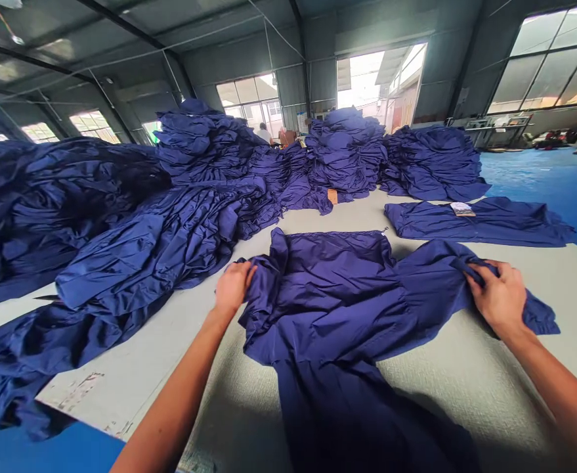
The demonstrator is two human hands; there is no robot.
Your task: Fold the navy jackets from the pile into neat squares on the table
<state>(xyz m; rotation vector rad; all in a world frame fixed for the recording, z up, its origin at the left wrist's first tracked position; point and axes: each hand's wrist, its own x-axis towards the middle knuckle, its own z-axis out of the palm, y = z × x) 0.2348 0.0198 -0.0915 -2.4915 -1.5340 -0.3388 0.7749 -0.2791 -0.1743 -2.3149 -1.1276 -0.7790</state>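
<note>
A navy blue garment with long sleeves, which looks like a coverall (337, 295), lies spread over the table in front of me, its lower part running down toward my body. My left hand (234, 286) is closed on the bunched fabric at its left side. On the other side, my right hand (499, 294) grips the right sleeve partway along, and the cuff end hangs out past my fingers. Both hands keep the cloth stretched sideways between them. Creases run across the middle of the garment.
A folded navy garment (485, 220) with a white tag (462, 209) lies at the back right of the pale table (529, 263). Tall garment stacks (347, 154) stand behind, and a loose heap (135, 243) covers the left. Blue floor (534, 174) shows beyond. A person (263, 133) is far back.
</note>
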